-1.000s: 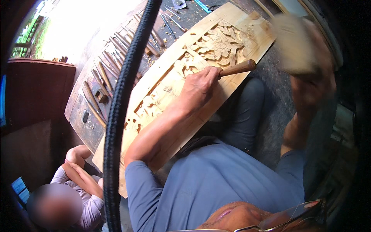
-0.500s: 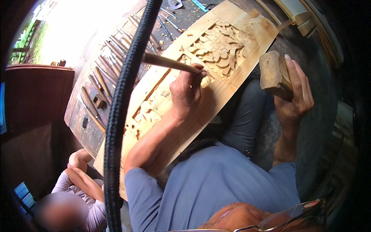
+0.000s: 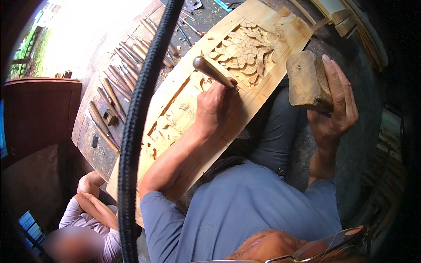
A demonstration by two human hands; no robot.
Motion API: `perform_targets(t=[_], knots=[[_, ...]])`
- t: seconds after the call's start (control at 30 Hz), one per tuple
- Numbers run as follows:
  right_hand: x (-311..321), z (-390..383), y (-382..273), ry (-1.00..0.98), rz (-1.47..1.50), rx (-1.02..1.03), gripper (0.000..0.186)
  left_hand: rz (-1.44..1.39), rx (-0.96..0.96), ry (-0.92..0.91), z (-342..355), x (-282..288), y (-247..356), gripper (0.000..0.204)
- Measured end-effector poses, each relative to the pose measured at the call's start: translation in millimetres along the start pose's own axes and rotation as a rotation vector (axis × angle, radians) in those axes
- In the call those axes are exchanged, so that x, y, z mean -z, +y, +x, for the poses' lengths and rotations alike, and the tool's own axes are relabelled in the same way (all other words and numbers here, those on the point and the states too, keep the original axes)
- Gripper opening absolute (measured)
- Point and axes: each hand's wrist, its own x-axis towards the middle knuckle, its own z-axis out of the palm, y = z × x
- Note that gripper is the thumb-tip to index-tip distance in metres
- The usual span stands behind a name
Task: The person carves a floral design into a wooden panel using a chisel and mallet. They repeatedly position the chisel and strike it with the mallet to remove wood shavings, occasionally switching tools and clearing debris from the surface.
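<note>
My left hand (image 3: pixel 212 109) is closed round the lower part of a wood chisel (image 3: pixel 211 71) with a dark wooden handle. Its handle slants up to the left from my fist, and the blade's tip is hidden by my fingers. Beneath lies a long pale carved board (image 3: pixel 291 31); my left forearm crosses over it. Flowers and leaves stand out in the far relief panel (image 3: pixel 245 52), while the nearer panel (image 3: pixel 173 120) is partly covered by my arm. Off the board's right edge, my right hand (image 3: pixel 335 116) grips a worn block-shaped wooden mallet (image 3: pixel 307 81), raised apart from the chisel.
Many wooden-handled carving tools (image 3: pixel 125 74) lie in rows on the dark bench (image 3: pixel 85 136) at the left. A black cable (image 3: pixel 142 101) hangs across the view. A seated person (image 3: pixel 90 215) with folded arms is at lower left. Timber pieces (image 3: pixel 344 22) stand at upper right.
The chisel's handle has swung from lying low toward the left to a steeper stance. My right hand has brought the mallet slightly left, and the left hand has shifted a little.
</note>
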Motion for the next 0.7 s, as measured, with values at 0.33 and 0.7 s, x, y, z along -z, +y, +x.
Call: perform_targets(t=[0.33,0.7], knots=[[8.2,21.9,0.6,0.103,-0.034,0.162,0.053,0.112,-0.149,-0.108,-0.3,-6.8,2.2,0.026],[25.6,40.0,-15.1,-0.112,-0.184,0.286,0.059,0.27,-0.267,-0.177,2.7,0.2,9.6,0.019]])
